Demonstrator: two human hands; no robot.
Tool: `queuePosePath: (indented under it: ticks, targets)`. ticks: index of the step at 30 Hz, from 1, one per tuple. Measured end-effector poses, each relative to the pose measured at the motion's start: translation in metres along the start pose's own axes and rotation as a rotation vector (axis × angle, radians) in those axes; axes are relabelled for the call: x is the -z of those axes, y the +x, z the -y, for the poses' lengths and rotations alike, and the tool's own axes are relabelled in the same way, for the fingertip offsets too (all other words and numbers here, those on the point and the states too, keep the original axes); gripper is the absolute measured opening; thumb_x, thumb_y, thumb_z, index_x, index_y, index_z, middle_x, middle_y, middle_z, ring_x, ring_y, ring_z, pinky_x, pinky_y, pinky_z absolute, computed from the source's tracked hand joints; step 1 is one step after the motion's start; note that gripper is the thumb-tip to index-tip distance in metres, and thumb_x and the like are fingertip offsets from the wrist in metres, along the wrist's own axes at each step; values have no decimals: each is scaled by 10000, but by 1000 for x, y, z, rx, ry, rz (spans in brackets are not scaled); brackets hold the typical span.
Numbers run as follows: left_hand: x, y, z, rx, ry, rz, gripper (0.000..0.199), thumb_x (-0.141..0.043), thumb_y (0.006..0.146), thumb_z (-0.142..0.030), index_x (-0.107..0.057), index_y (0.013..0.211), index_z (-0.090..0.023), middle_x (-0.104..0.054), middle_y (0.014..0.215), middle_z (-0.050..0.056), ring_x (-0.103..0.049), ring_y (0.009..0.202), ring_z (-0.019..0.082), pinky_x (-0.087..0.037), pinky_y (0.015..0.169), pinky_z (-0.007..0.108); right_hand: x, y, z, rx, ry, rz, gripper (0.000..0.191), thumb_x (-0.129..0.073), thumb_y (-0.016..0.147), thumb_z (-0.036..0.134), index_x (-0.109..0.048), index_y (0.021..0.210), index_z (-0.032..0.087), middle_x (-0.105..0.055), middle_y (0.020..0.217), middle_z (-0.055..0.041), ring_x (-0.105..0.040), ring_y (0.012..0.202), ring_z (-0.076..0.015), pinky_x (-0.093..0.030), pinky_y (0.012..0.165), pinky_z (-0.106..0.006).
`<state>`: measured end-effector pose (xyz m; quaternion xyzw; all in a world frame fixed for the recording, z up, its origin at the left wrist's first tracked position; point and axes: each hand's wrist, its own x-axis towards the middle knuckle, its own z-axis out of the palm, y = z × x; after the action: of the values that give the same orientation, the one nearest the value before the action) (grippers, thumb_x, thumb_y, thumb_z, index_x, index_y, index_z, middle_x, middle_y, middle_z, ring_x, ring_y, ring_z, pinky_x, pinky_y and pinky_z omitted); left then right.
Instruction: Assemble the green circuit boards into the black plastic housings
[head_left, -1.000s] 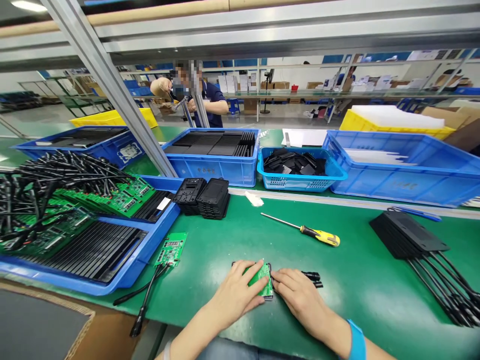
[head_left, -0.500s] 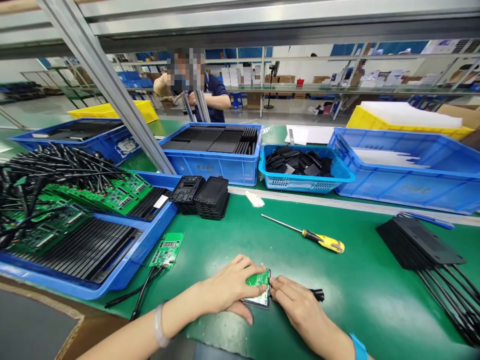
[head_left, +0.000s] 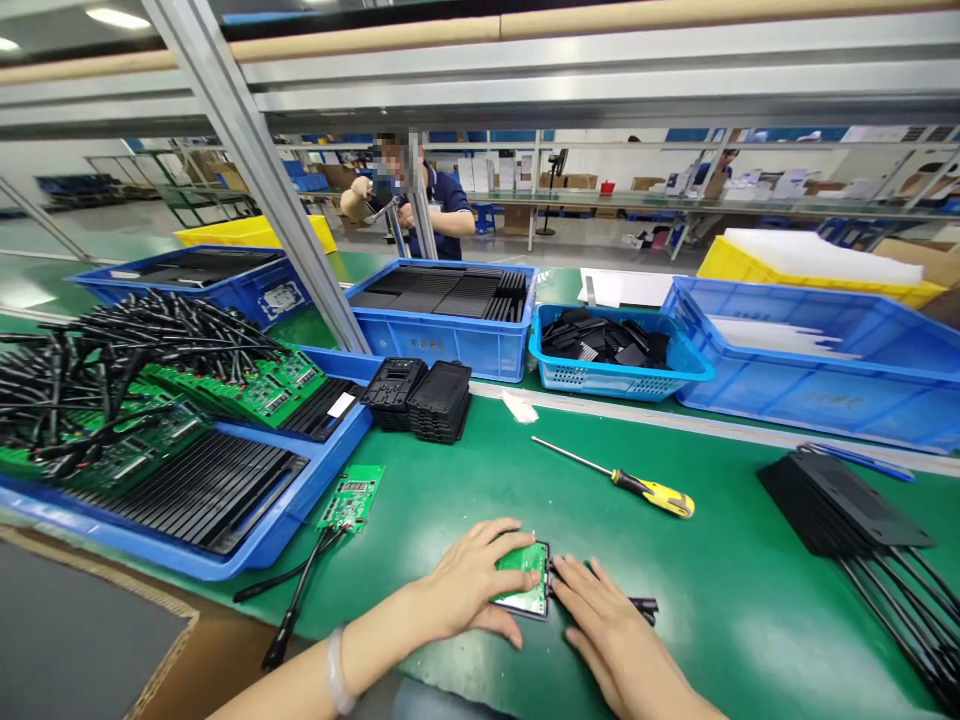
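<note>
A green circuit board (head_left: pixel 534 590) sits in a small black case on the green mat. My left hand (head_left: pixel 476 580) rests over the board's left part, fingers spread, fingertips on its surface. Against the case's right edge, my right hand (head_left: pixel 607 620) lies over the black cables (head_left: pixel 645 606), its fingers stretched out and slightly apart. What is under its palm is hidden. A second circuit board (head_left: pixel 352 497) with black cables lies to the left, beside the blue tray.
A yellow screwdriver (head_left: pixel 660 497) lies beyond my right hand. Stacked black cases (head_left: pixel 441 400) stand near a blue bin (head_left: pixel 442 335). Cabled black panels (head_left: pixel 847 500) lie at right; a boards tray (head_left: pixel 285 520) at left. A person (head_left: pixel 446 210) works across the bench.
My right hand has opened from a pinch at the case's edge, its fingers now straighter. My left hand still rests on the board. The camera view has tilted up and shifted a little.
</note>
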<state>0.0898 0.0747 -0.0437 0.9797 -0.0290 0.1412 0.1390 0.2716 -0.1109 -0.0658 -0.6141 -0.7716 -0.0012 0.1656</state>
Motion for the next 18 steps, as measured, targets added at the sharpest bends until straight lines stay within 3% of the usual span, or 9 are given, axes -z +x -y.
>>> queuePosePath:
  ticks: [3,6,9,12,14,15,18]
  targets:
    - [-5,-2,-3,52,-3,-8,600,-597,729,-743,-655,1089,-266,-543,1324,117,-513,1079,294,-426,857,401,-31,-32,15,-31,-234,-38,721,-547,764,130,-360,1456,60,-402,1452,-219,-476,1274,-381,-538,933,-463]
    - [-10,-3,-8,82,33,-33,637,-593,705,-769,-648,1099,-272,-546,1304,123,-514,1005,284,-423,796,389,-45,-48,24,-49,-278,-61,699,-604,792,246,-407,1421,14,-449,1399,-270,-507,1239,-406,-539,921,-468]
    - [-13,-4,-12,78,60,-66,602,-578,756,-732,-625,1127,-260,-559,1281,122,-499,1050,289,-401,828,397,-15,-35,12,-75,-126,24,515,-570,875,347,-558,1308,69,-538,1340,-235,-567,1190,-359,-552,907,-406]
    - [-15,-5,-14,62,86,-87,526,-560,823,-666,-607,1142,-250,-599,1219,99,-494,1106,275,-357,892,414,33,-3,-28,-235,47,136,293,-411,994,300,-647,1148,223,-692,1143,-83,-671,1010,-194,-553,849,-261]
    - [-17,-6,-16,73,110,-84,506,-564,841,-639,-595,1160,-247,-618,1215,83,-514,1090,252,-345,901,410,52,19,-62,-408,-169,16,242,-430,971,263,-652,1045,202,-684,1040,-99,-669,909,-219,-556,801,-314]
    - [-18,-7,-19,81,122,-82,526,-560,840,-648,-589,1172,-241,-625,1221,80,-526,1074,245,-346,903,410,57,28,-78,-472,-233,-16,225,-451,945,239,-635,1038,147,-660,1016,-162,-658,864,-271,-556,746,-380]
    - [-23,-10,-31,105,162,-89,775,-479,773,-797,-563,1229,-176,-623,1250,122,-538,1081,278,-329,971,470,54,48,-112,-526,-329,-75,132,-484,890,200,-575,810,148,-609,811,-189,-616,783,-339,-515,641,-429]
